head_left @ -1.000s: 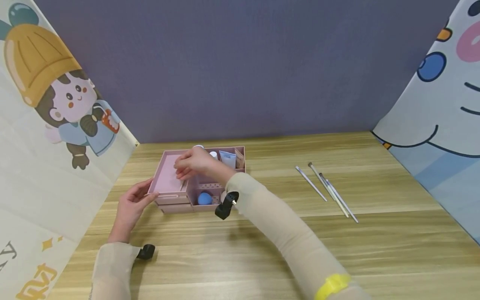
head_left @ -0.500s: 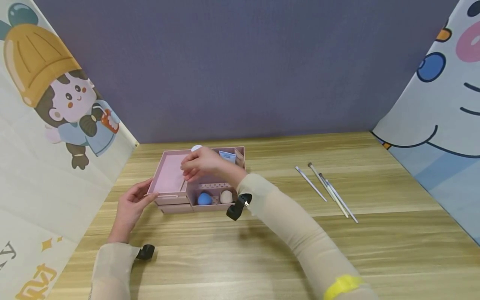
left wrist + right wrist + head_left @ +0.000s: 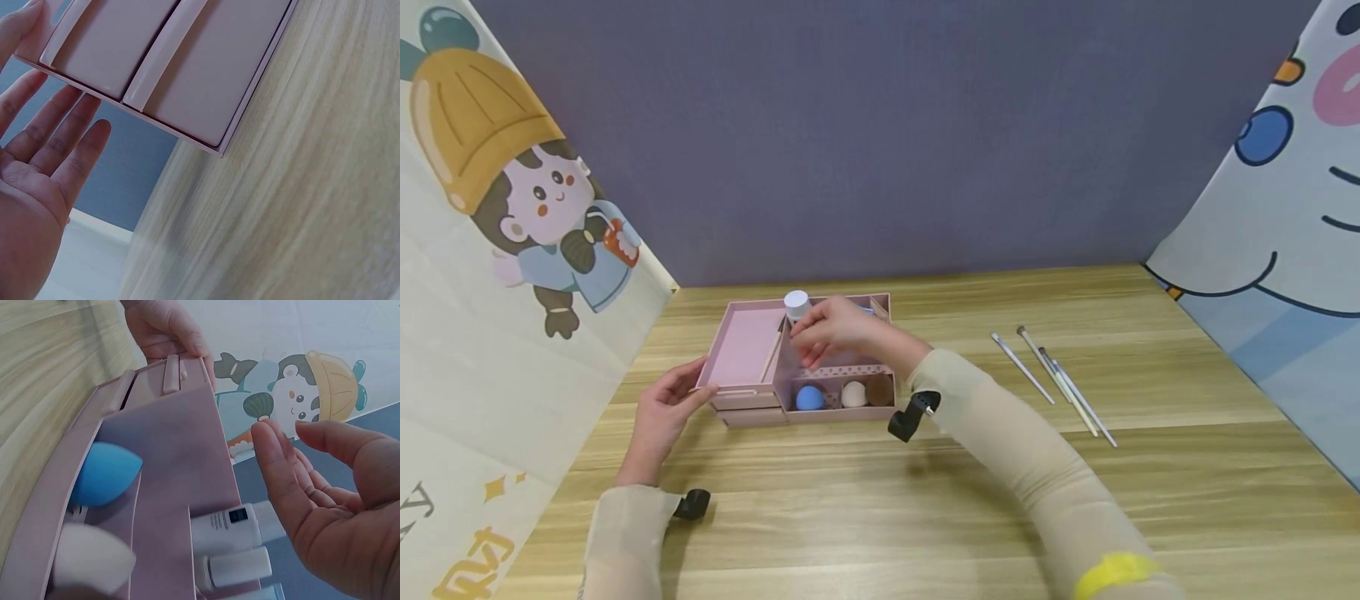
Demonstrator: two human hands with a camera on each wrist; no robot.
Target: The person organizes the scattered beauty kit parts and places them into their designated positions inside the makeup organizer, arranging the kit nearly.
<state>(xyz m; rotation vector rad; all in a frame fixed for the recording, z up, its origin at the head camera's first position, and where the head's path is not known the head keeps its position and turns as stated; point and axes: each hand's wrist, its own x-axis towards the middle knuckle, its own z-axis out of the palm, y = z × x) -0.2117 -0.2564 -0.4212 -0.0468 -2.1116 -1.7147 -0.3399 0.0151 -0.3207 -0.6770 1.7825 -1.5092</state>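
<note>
A pink desktop organizer (image 3: 737, 342) stands at the table's back left, with a shallow tray on top and drawers below. My left hand (image 3: 662, 410) grips its front left corner, thumb at the front edge and fingers along the side; the drawer fronts (image 3: 194, 69) show in the left wrist view. A makeup brush (image 3: 771, 354) lies along the tray's right edge. Just right of it, my right hand (image 3: 838, 327) hovers over the open compartments with nothing in its loosely bent fingers. Blue sponge (image 3: 107, 474) and pale sponge (image 3: 90, 559) sit in the front compartment.
Several makeup brushes (image 3: 1067, 387) lie on the wooden table to the right. A white-capped bottle (image 3: 797, 304) and a tube stand in the organizer's rear compartment. A brown round item (image 3: 880, 389) sits beside the pale sponge. A grey-purple panel (image 3: 895, 142) rises behind the table.
My right hand has drawn away to the right from the top tray, uncovering the brush there, the white-capped bottle and the sponges. The left hand stays at the organizer's corner.
</note>
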